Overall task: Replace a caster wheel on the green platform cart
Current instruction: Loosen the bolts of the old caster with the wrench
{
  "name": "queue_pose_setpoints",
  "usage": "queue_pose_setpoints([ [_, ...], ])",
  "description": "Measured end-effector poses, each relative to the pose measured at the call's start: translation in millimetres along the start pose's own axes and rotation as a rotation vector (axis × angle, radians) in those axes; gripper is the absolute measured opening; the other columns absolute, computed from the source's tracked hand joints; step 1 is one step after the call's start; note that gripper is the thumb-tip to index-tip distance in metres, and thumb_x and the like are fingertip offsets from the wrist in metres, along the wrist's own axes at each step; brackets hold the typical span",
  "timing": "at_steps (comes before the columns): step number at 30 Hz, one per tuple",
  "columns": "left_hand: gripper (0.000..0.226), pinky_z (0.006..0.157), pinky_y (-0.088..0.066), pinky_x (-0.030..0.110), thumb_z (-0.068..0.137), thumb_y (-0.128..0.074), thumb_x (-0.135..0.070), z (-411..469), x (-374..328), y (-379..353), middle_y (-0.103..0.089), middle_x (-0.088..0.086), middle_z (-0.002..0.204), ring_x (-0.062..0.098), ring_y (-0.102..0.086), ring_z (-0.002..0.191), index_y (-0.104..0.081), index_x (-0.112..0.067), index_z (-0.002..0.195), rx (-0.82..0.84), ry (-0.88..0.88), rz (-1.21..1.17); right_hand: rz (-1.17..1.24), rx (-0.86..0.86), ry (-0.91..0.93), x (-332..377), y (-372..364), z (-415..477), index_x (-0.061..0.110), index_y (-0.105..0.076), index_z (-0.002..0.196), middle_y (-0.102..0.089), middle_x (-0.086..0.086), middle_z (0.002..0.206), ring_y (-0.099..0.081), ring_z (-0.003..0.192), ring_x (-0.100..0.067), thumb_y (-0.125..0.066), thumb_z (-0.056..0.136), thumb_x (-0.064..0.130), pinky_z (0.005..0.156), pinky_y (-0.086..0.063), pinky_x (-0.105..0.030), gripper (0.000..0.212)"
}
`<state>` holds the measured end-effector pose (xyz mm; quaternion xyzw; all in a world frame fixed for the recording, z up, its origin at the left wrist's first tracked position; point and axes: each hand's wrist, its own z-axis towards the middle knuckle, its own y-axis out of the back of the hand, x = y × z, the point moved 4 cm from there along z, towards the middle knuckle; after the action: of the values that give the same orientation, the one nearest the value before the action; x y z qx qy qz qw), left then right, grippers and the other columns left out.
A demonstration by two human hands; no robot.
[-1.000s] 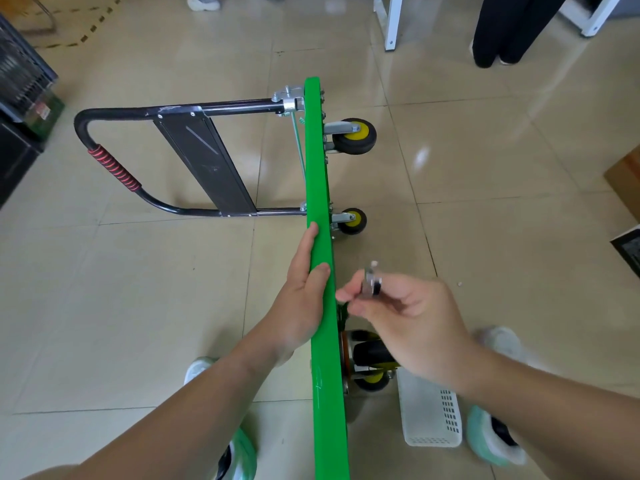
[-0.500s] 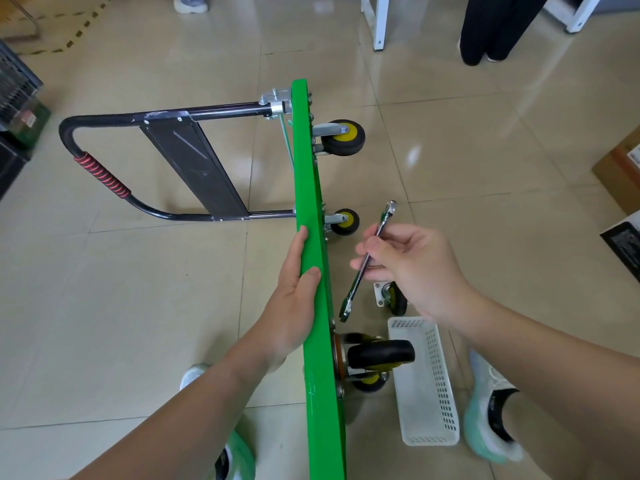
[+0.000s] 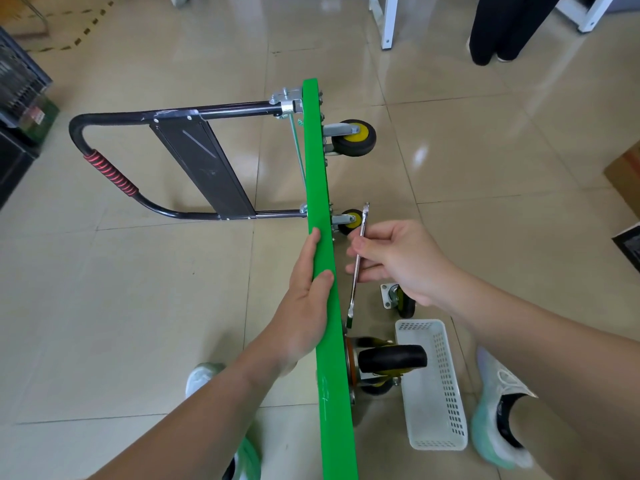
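Note:
The green platform cart stands on its long edge on the tiled floor, its black folding handle out to the left. My left hand grips the deck's top edge, thumb over it. My right hand pinches a silver wrench at mid-shaft, just right of the deck, its lower end near the deck's underside. Black-and-yellow casters stick out to the right: two far ones and a near one. A loose caster lies on the floor under my right hand.
A white perforated basket lies on the floor right of the near caster. My shoes flank the cart. A person's dark trouser legs and white table legs stand at the back. Dark crates sit at left, a cardboard box at right.
My right hand has turned the wrench from end-on to lengthwise and brought it closer to the deck's underside. The view shifted slightly. My left hand keeps its grip on the deck.

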<state>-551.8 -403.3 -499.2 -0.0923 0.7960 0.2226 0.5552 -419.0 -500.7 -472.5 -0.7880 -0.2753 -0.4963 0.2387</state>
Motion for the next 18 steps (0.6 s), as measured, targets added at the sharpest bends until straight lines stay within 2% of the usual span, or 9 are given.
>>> queue_pose_setpoints([
  [3,0.06,0.109,-0.033,0.014,0.112,-0.031,-0.024,1.3,3.0,-0.7,-0.024,-0.023,0.164,-0.006,-0.035,0.142,-0.01,-0.059,0.156,0.001,0.006,-0.001,-0.012,-0.001,0.026,-2.4,-4.2,-3.4,0.011,-0.071,0.089,-0.074,-0.006,0.074,-0.075,0.068,-0.025,-0.064,0.094,0.002,0.065,-0.063,-0.034,0.011],
  [6,0.06,0.09,-0.031,-0.002,0.112,-0.03,-0.023,1.6,4.1,-0.8,-0.026,-0.024,0.162,-0.026,-0.036,0.127,-0.01,-0.057,0.157,0.001,0.006,0.002,0.022,-0.008,0.014,-8.5,-5.4,-5.7,0.011,-0.07,0.091,-0.074,-0.003,0.072,-0.074,0.069,-0.024,-0.063,0.095,0.002,0.065,-0.063,-0.033,0.012],
  [8,0.059,0.085,-0.031,-0.006,0.112,-0.03,-0.023,2.0,4.3,-0.7,-0.027,-0.025,0.16,-0.034,-0.036,0.117,-0.011,-0.056,0.157,0.004,0.012,0.0,0.058,-0.004,0.0,-8.5,-5.4,-6.8,0.011,-0.07,0.092,-0.074,-0.004,0.073,-0.074,0.07,-0.023,-0.062,0.095,0.003,0.064,-0.062,-0.032,0.011],
  [12,0.06,0.098,-0.031,-0.001,0.113,-0.029,-0.023,0.9,0.7,-0.8,-0.028,-0.03,0.156,-0.026,-0.035,0.129,-0.011,-0.055,0.159,0.002,0.006,0.007,0.02,0.041,0.063,-3.4,-11.4,-15.6,0.013,-0.07,0.094,-0.076,-0.004,0.076,-0.075,0.075,-0.022,-0.064,0.093,0.001,0.07,-0.063,-0.032,0.014],
  [13,0.059,0.105,-0.031,0.003,0.113,-0.03,-0.023,0.7,0.2,-0.7,-0.028,-0.03,0.156,-0.022,-0.036,0.131,-0.011,-0.055,0.159,-0.001,0.005,0.01,0.005,0.044,0.098,-1.1,-13.0,-20.7,0.015,-0.071,0.093,-0.076,-0.004,0.077,-0.075,0.077,-0.022,-0.065,0.093,0.001,0.073,-0.063,-0.033,0.015],
  [16,0.059,0.123,-0.028,0.028,0.113,-0.031,-0.026,0.2,1.3,-0.4,-0.027,-0.021,0.164,-0.002,-0.036,0.144,-0.012,-0.059,0.157,-0.013,0.01,0.0,-0.055,0.042,0.233,-0.3,-13.2,-43.3,0.02,-0.072,0.091,-0.078,0.001,0.083,-0.075,0.086,-0.017,-0.067,0.09,0.0,0.081,-0.061,-0.031,0.021],
  [18,0.058,0.126,-0.025,0.035,0.112,-0.032,-0.028,-0.3,1.4,-0.5,-0.026,-0.021,0.165,0.0,-0.034,0.147,-0.014,-0.062,0.155,-0.014,0.001,0.002,-0.145,0.09,0.366,-6.0,-13.6,-66.2,0.023,-0.074,0.088,-0.077,0.008,0.087,-0.073,0.087,-0.007,-0.069,0.088,-0.005,0.084,-0.057,-0.022,0.028],
])
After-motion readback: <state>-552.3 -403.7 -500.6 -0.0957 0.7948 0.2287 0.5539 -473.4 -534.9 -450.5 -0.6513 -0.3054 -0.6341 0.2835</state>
